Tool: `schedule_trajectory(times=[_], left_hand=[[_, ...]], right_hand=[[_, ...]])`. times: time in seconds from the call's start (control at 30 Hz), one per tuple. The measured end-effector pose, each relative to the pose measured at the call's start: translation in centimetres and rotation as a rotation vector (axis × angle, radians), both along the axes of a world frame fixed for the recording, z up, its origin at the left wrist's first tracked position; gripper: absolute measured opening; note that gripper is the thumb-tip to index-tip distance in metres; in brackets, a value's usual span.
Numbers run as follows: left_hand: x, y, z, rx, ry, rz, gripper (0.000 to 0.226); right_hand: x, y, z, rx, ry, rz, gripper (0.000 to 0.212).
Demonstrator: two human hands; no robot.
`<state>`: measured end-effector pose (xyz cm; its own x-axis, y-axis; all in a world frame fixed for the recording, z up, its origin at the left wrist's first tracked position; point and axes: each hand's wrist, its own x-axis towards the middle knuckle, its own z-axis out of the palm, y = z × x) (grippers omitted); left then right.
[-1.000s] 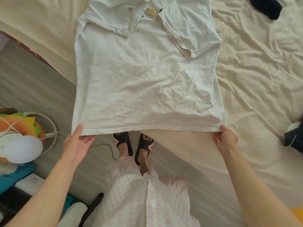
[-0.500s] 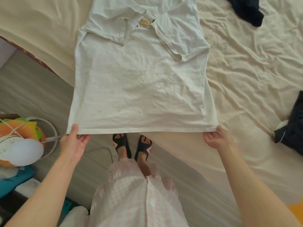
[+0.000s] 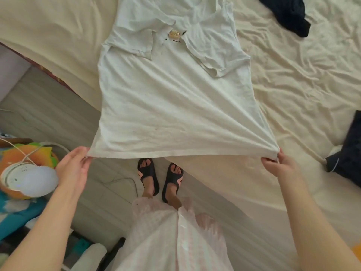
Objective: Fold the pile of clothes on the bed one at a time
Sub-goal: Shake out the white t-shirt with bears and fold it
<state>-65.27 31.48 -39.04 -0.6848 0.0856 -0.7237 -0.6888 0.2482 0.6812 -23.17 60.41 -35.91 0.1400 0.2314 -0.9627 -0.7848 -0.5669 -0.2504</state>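
Item one: white T-shirt [image 3: 175, 98], lying face up at the corner of the bed [image 3: 293, 79], both sleeves already folded in over the chest, a small printed motif between them. The lower half hangs out past the mattress edge, held in the air by its hem.

Holders: the left hand [image 3: 73, 169] pinches the left hem corner between thumb and fingers; the right hand [image 3: 281, 166] has its fingers curled tight on the right hem corner, the cloth bunched into radiating creases there.

Change noted: half a second ago the hem was a straight, slack line; now it is stretched wider and tauter, with tension folds fanning out from the right corner (the body of the shirt looks smoother for it). My reading: the cloth is being pulled flat ahead of carrying the hem up toward the collar, which would be the next fold.

Further stock: a dark garment [image 3: 289, 14] at the head of the bed and another dark garment [image 3: 349, 153] by its right edge, both well apart from the shirt, unfolded. On the floor, left: a white round device [image 3: 27, 178] with a cord.
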Motion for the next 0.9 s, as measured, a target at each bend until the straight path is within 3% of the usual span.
schedule_trajectory(times=[0.07,0.17,0.23,0.3,0.43,0.53,0.63,0.7,0.77,0.83,0.9], left_hand=[[-0.5,-0.3,0.5,-0.075,0.059,-0.03,0.021],[-0.4,-0.1,0.7,-0.182,0.11,-0.16,0.037],[0.0,0.4,0.3,-0.236,0.105,-0.24,0.04],[0.4,1.0,-0.1,-0.273,0.085,-0.286,0.041],[0.6,1.5,-0.5,-0.313,0.066,-0.277,0.034],[-0.1,1.4,-0.3,-0.316,0.041,-0.143,0.033],[-1.0,1.4,-0.1,-0.319,0.006,0.002,0.029],[-1.2,1.6,0.0,-0.307,-0.013,0.054,0.023],[-0.8,1.9,-0.1,-0.298,-0.038,0.1,0.033],[-0.2,2.0,-0.2,-0.274,-0.051,0.134,0.041],[0.2,2.2,-0.2,-0.23,-0.057,0.145,0.045]], right_hand=[[1.5,0.5,1.1,-0.022,0.048,-0.006,0.057],[2.6,0.4,2.2,0.027,0.317,0.119,0.067],[1.9,1.0,2.7,0.062,0.097,0.259,0.087],[1.2,1.4,1.7,0.07,-0.068,0.352,0.092],[0.8,1.2,-1.3,-0.069,-0.405,0.518,0.052],[1.1,1.2,-1.9,-0.104,-0.488,0.607,0.046],[1.4,1.1,-1.9,-0.092,-0.693,0.652,0.018],[1.6,1.0,-2.1,-0.063,-0.782,0.688,0.023],[1.6,0.6,-2.4,-0.068,-0.805,0.704,0.012],[1.7,0.2,-3.0,-0.116,-0.86,0.752,0.036],[1.7,-0.3,-3.4,-0.131,-0.877,0.787,0.043]])
